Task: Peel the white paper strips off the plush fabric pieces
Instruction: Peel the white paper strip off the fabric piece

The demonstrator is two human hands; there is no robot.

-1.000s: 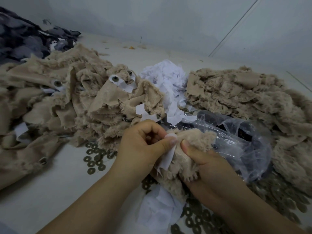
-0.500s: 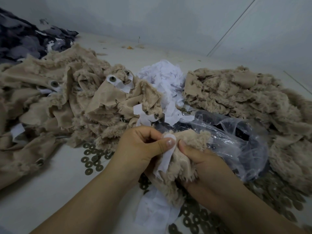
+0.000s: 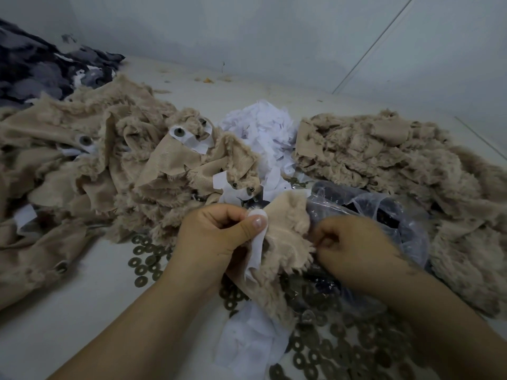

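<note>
So the setup is a pale, off-white desk (image 3: pixel 68 311) pushed into the corner of a room with plain grey-white walls (image 3: pixel 274 37); a thin seam line runs diagonally down the right-hand wall. A few orange-ish crumbs (image 3: pixel 207 79) sit near the back edge.

The left hand (image 3: pixel 216 237) is pinching a white paper strip (image 3: pixel 256 250) between thumb and curled fingers; the strip hangs down along the smooth backing of a tan plush fabric piece (image 3: pixel 288 231) held front and center, just above the desk. The right hand (image 3: pixel 354 248) is curled, gripping the fuzzy right edge of that same piece, though it's a bit motion-blurred.

Left of the hands there's a big heap of tan plush pieces (image 3: pixel 96 165), several with white strips and round grey safety eyes (image 3: pixel 179 132) showing. Another tan plush heap (image 3: pixel 384 160) lies on the right. Between the two, toward the back, is a mound of loose white paper scraps (image 3: pixel 263 127). A crumpled clear plastic bag (image 3: pixel 384 209) with something dark inside lies just behind the right hand.

Loads of dull green washers (image 3: pixel 145 259) are scattered on the desk under and around the forearms, plus another sheet of white paper (image 3: pixel 247 344) lying near the front. Dark grey-and-black patterned fabric (image 3: pixel 41 69) is bunched at the far left.
</note>
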